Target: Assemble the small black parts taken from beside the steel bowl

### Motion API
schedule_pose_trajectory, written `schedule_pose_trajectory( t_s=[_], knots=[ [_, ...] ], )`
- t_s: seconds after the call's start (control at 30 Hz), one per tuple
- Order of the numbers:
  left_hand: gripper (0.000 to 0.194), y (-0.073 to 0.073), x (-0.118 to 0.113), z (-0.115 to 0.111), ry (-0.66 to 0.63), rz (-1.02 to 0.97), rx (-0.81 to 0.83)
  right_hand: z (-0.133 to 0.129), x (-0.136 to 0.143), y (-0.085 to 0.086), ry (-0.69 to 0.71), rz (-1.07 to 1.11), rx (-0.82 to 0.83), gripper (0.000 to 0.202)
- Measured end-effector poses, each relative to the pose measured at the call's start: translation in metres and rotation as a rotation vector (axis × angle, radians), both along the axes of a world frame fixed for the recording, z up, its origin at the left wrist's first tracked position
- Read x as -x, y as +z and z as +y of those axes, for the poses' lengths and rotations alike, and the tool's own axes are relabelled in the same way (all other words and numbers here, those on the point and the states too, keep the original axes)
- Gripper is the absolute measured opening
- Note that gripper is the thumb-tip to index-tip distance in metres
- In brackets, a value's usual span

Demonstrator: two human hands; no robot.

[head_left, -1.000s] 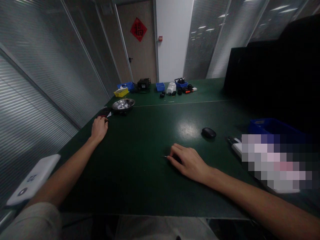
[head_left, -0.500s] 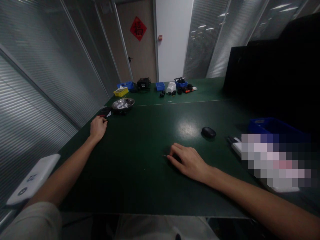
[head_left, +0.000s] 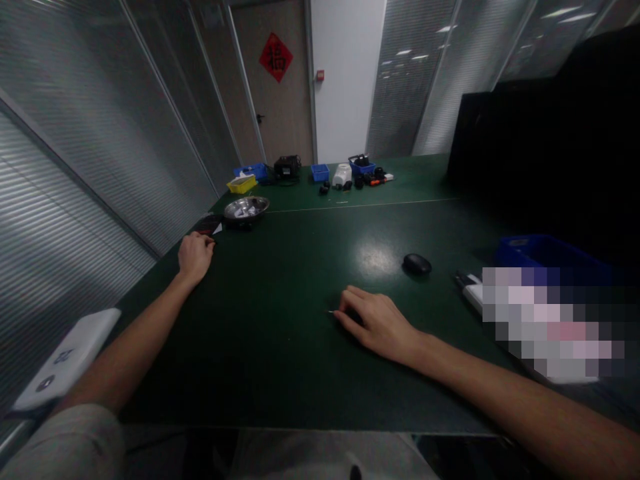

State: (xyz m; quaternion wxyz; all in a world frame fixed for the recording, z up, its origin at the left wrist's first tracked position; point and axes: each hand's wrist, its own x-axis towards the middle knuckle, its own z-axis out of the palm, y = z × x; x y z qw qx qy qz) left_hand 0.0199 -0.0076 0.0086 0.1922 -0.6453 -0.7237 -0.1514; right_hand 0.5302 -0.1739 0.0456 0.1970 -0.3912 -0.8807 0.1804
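On the green table point(head_left: 280, 280), my right hand point(head_left: 377, 325) rests with thumb and forefinger pinched on a small thin light-coloured thing point(head_left: 331, 312); its tip sticks out to the left. Farther off at the left edge, my left hand point(head_left: 196, 257) is closed, its fingertips pressed on a small dark thing too little to make out. Just beyond that hand lie a dark flat object point(head_left: 209, 224) and a white scrap point(head_left: 218, 229). A metal bowl point(head_left: 247, 209) with pale pieces in it stands behind them.
A black mouse point(head_left: 417, 264) lies right of centre. At right are a blue bin point(head_left: 520, 248), a blurred-out white object point(head_left: 565, 373) and a black monitor point(head_left: 540, 147). A white device point(head_left: 67, 360) is at left. Blue bins point(head_left: 320, 173) and a yellow tray point(head_left: 242, 185) stand far back.
My left hand has shifted very slightly to the left. My right hand has stayed where it was.
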Motion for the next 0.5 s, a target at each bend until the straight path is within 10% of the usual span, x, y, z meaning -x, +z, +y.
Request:
schedule_pose_trajectory(
  t_s=[0.33,0.5],
  knots=[
    [0.034,0.01,-0.011,-0.006,-0.018,0.0,0.035,0.001,0.0,-0.001,-0.001,-0.011,0.003,0.013],
    [0.036,0.031,-0.075,-0.023,-0.199,-0.039,0.008,0.001,0.0,-0.001,-0.003,-0.007,0.006,0.014]
  ],
)
